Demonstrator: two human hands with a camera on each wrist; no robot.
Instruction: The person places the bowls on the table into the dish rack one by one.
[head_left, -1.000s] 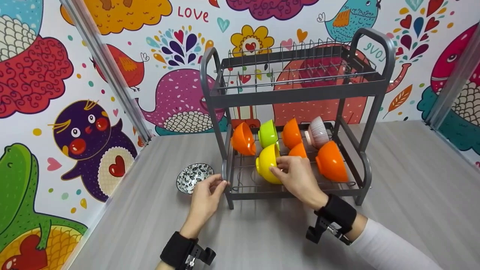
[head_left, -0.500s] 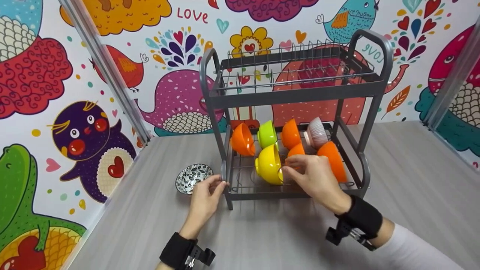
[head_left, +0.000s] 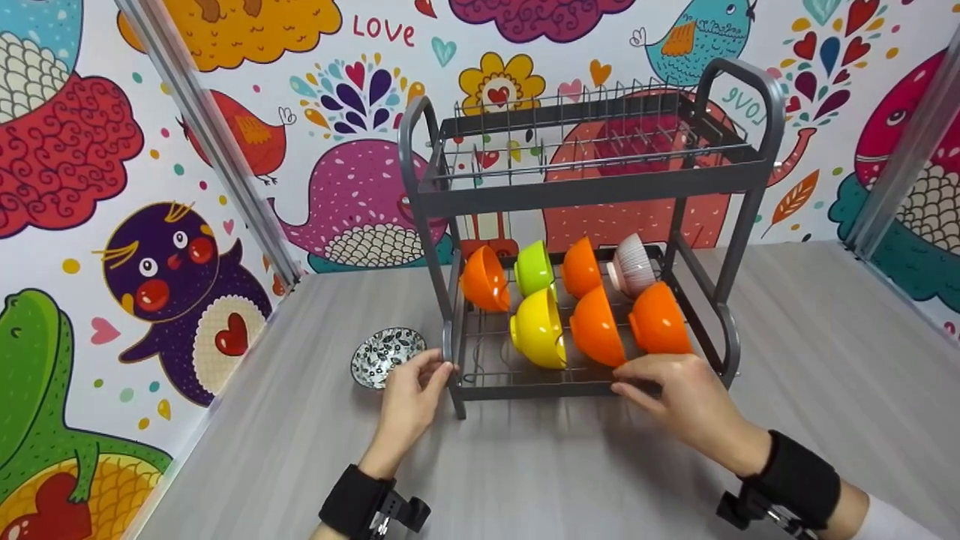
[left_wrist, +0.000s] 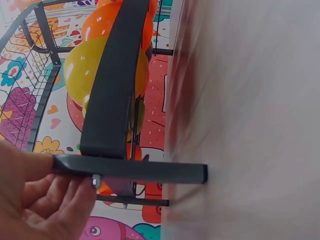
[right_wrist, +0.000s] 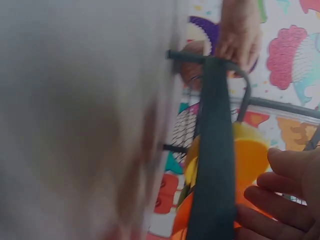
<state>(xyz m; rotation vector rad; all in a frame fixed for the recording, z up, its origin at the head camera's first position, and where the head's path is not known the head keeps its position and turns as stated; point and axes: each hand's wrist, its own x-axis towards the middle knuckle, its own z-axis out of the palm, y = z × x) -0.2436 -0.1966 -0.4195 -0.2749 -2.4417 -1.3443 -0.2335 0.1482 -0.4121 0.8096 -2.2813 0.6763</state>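
A dark grey two-tier dish rack [head_left: 585, 191] stands on the table. My left hand [head_left: 409, 397] pinches its left front post; thumb and fingers lie on either side of the post in the left wrist view. Just in front of the lower tier is my right hand [head_left: 690, 401], thumb and fingers apart with nothing between them, its fingertips close to the front rail [right_wrist: 215, 150]. Bowls stand on edge in that tier. A yellow bowl [head_left: 536, 330], an orange bowl [head_left: 596, 328] and another orange bowl [head_left: 660, 319], partly hidden by the right hand, form the front row.
Behind them are an orange bowl [head_left: 484, 279], a green bowl [head_left: 533, 266], another orange bowl [head_left: 580, 268] and a ribbed whitish bowl [head_left: 634, 264]. A black-and-white patterned bowl [head_left: 386, 356] sits on the table left of the rack. Cartoon-printed walls [head_left: 360, 202] enclose the table.
My right hand has moved from the yellow bowl, letting it go, rightward past the middle orange bowl to the front rail. The left hand has stayed on the post.
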